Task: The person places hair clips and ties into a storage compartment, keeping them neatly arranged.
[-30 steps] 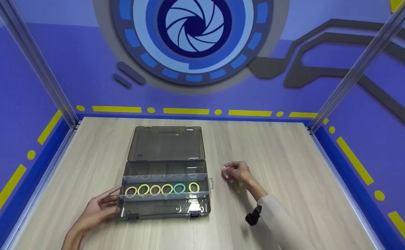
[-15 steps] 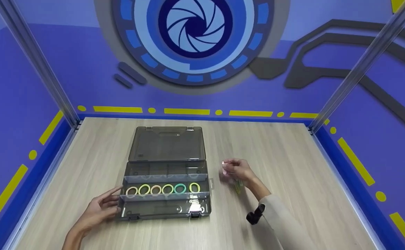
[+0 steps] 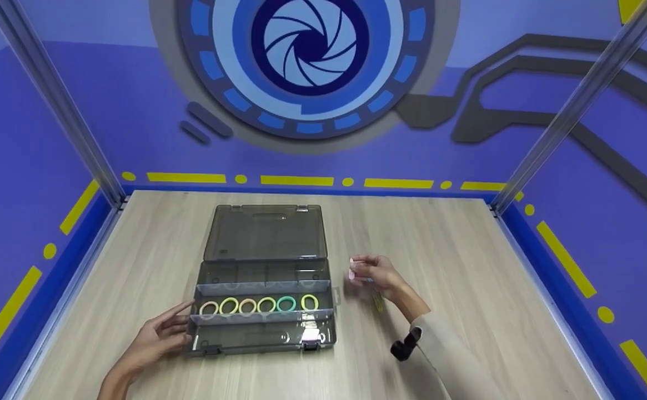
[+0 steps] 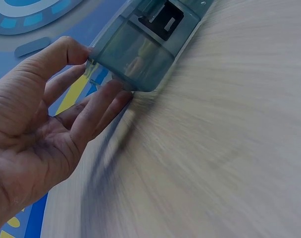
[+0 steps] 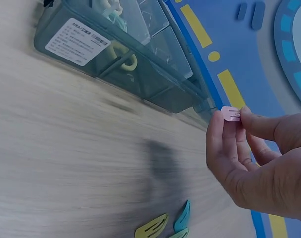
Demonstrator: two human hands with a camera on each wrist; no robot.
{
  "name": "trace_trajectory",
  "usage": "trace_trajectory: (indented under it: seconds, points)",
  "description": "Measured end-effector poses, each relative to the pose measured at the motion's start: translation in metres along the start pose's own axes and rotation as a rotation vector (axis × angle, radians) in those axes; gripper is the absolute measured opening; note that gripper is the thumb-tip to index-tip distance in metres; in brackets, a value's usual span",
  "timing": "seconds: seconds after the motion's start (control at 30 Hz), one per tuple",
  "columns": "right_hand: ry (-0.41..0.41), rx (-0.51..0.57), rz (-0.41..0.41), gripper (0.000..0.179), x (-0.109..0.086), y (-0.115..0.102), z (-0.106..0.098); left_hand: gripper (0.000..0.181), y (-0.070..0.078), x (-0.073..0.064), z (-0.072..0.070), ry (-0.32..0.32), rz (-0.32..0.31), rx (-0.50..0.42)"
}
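Note:
My right hand (image 3: 377, 273) is raised just right of the box and pinches a pink snap hair clip (image 5: 230, 114) between thumb and fingertips. The left hand (image 3: 156, 340) touches the left end of a smoky clear plastic organizer box (image 3: 245, 334), its fingers mostly straight. In the left wrist view, thumb and fingertips lie at the box's end wall. The box's lid (image 3: 267, 232) is laid back. A row of coloured hair ties, including a teal hair tie (image 3: 286, 296), stands in the middle compartment. The front compartment holds nothing visible.
On the table below my right hand lie a yellow hair clip (image 5: 151, 227), a blue hair clip (image 5: 182, 217) and a green hair clip (image 5: 179, 234). A white label (image 5: 77, 41) is on the box's right end. Blue-purple panels (image 3: 301, 161) enclose the table at back and sides.
My right hand has shifted slightly left toward the box with the pink hair clip, which now shows more clearly. The left hand and the box have stayed in place.

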State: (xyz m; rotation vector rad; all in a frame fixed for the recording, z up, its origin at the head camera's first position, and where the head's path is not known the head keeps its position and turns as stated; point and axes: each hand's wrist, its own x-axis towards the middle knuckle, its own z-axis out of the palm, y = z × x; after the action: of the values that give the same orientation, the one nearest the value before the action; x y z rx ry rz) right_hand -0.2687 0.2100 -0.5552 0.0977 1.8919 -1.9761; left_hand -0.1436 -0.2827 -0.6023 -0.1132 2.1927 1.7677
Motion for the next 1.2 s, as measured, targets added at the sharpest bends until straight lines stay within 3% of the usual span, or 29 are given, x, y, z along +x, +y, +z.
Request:
trace_trajectory:
  seconds: [0.13, 0.4, 0.63, 0.73, 0.9, 1.2]
  points:
    - [-0.054, 0.021, -0.001, 0.048, 0.001, -0.002, 0.004, 0.080, -0.001, 0.000, -0.001, -0.025, -0.003, -0.019]
    - [-0.145, -0.037, 0.006, 0.045, 0.001, -0.009, 0.025, 0.081, 0.002, 0.001, -0.007, -0.071, 0.025, -0.033]
    - [-0.211, -0.099, -0.014, 0.044, 0.004, -0.019, 0.051, 0.079, 0.003, 0.003, -0.007, -0.042, -0.005, -0.037]
    - [-0.236, -0.126, -0.028, 0.041, 0.006, -0.019, 0.062, 0.080, 0.002, 0.001, -0.005, -0.060, 0.005, -0.048]
    - [-0.251, -0.154, -0.043, 0.038, 0.011, -0.016, 0.082, 0.080, 0.001, 0.000, -0.004, -0.096, 0.017, -0.066]
    - [-0.270, -0.150, -0.021, 0.037, 0.027, -0.007, 0.120, 0.080, 0.002, -0.001, -0.003, -0.057, -0.035, -0.044]
